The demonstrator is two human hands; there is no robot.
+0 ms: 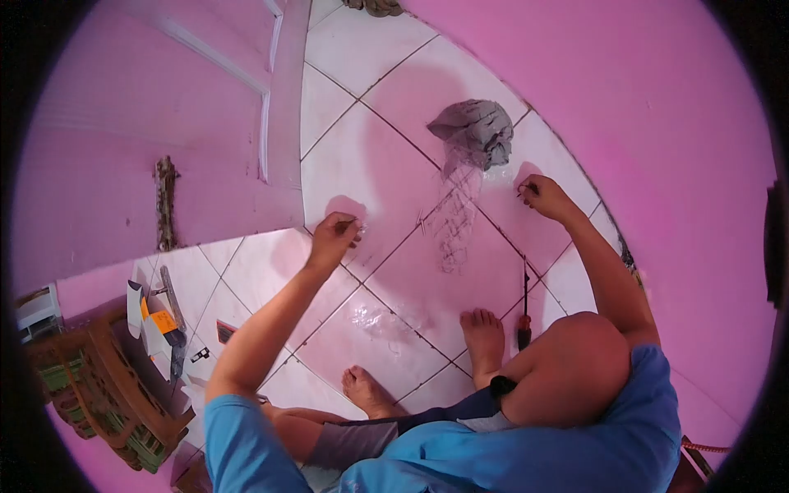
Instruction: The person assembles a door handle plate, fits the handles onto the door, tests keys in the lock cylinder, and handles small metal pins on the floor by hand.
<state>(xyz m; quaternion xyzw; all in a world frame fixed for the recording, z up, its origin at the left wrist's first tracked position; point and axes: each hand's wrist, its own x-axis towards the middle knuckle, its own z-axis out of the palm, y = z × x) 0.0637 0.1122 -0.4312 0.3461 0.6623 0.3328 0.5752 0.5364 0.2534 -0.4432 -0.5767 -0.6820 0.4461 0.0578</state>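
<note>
My left hand (335,238) is held over the white floor tiles beside the door's corner, its fingers pinched on a small dark item that I cannot make out. On the right, my right hand (542,197) also has its fingers closed, around a small dark thing too small to name. Between the hands, clear crinkled plastic (454,234) lies on the tiles, and a grey cloth (477,131) is bunched at its far end. A screwdriver (524,316) with a red and black handle rests near my right foot. More clear plastic (382,320) lies nearer my feet.
A pink door (148,107) with a damaged slot stands at left. Below it are an orange and black object (163,321), a long metal tool (168,287) and a carved wooden chair (111,386). A pink wall (657,123) runs along the right.
</note>
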